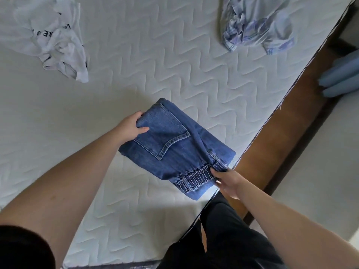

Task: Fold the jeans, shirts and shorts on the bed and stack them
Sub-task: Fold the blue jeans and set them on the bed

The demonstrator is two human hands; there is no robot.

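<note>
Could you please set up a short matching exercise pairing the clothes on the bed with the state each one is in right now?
Things:
1. jeans
2. white T-shirt
3. pale blue garment
4. mattress

States:
A. crumpled, far left, black lettering
B. quilted, lying under the clothes
C. folded, held by the left hand and right hand
D. crumpled, far right

Pairs: 1-C, 2-A, 3-D, 4-B

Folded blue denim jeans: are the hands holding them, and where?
Yes. The left hand grips the folded blue denim jeans at the pocket-side edge; the right hand holds the elastic cuff end.
</note>
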